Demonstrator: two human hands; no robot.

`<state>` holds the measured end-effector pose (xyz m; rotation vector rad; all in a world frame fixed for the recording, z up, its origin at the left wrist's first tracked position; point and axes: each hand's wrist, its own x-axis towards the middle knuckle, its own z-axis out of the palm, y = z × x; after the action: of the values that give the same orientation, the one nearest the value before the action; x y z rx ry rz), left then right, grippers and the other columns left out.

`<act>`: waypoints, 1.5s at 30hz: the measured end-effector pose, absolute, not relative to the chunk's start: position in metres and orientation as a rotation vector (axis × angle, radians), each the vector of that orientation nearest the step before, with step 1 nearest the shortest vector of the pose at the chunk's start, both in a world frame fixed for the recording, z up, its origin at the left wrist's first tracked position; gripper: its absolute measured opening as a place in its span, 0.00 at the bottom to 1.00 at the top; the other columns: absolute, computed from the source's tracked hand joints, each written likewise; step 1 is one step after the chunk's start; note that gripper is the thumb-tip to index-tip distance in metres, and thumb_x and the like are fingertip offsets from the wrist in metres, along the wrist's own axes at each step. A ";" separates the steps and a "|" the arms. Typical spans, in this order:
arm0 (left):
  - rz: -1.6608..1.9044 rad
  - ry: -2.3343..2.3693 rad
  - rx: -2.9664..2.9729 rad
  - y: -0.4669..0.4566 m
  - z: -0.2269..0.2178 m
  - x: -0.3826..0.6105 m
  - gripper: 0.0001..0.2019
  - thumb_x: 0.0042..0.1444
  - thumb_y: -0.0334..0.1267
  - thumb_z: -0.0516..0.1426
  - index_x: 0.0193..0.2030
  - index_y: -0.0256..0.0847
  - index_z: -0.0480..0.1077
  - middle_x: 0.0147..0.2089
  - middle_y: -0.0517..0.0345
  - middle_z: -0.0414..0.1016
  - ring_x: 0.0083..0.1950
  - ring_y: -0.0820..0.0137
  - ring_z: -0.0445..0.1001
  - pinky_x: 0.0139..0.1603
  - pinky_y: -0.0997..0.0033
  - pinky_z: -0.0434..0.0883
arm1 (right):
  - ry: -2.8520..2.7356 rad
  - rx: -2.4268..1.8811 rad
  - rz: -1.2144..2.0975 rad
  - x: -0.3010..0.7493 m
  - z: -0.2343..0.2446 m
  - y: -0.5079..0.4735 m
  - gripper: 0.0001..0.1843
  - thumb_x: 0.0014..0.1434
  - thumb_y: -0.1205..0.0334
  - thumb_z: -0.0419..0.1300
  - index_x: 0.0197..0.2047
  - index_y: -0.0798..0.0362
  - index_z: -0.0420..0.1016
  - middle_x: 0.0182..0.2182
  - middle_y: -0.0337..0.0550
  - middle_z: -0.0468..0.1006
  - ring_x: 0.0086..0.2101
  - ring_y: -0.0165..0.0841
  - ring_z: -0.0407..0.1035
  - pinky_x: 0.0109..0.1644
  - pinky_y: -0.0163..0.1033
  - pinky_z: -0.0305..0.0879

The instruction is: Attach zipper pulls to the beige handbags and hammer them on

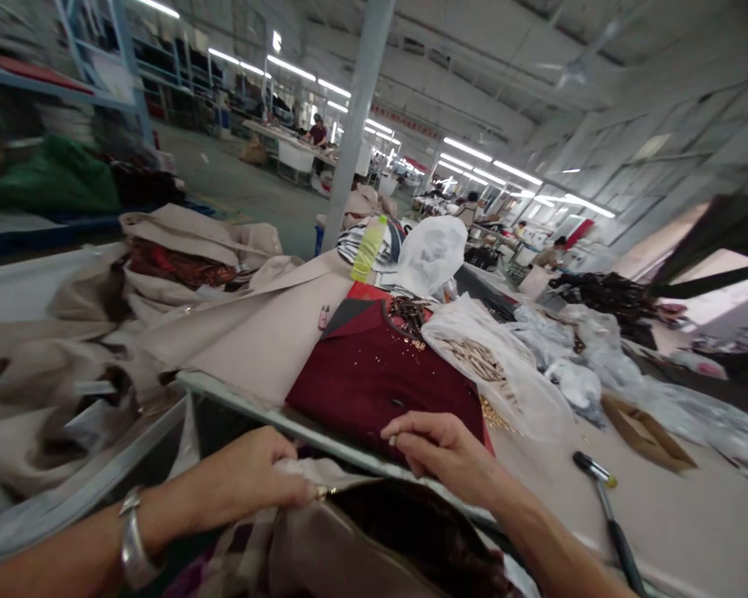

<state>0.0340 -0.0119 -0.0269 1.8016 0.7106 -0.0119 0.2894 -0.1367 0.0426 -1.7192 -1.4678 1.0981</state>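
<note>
My left hand [280,477] is closed on the edge of a beige bag [324,548], beside the metal end of its zipper [326,492]. The bag gapes open below my hands, its dark lining showing. Above its right side, my right hand [440,448] pinches a small light-coloured piece [393,440] that is too small to name. That hand is over the near edge of a dark red cloth [361,374], which lies on the table. Small gold bits are scattered on the cloth near a heap of dark metal parts [410,316].
A hammer [604,490] lies on the table at right, near an open cardboard box [648,432]. A plastic bag of long gold pieces [479,361] rests beside the cloth. Beige bags [31,390] are piled at left. Behind stands a yellow-green bottle [369,249].
</note>
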 end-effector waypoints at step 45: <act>-0.041 0.727 1.703 -0.005 -0.023 0.044 0.15 0.42 0.49 0.59 0.21 0.39 0.63 0.20 0.65 0.52 0.25 0.74 0.50 0.24 0.70 0.45 | -2.471 -1.488 -0.087 0.222 0.026 -0.147 0.13 0.71 0.71 0.50 0.44 0.53 0.76 0.32 0.42 0.75 0.31 0.37 0.64 0.33 0.42 0.53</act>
<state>0.0439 -0.0053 -0.0227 1.7035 0.7265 -0.0411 0.2220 -0.1469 0.0265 -1.4883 -2.4709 -0.0869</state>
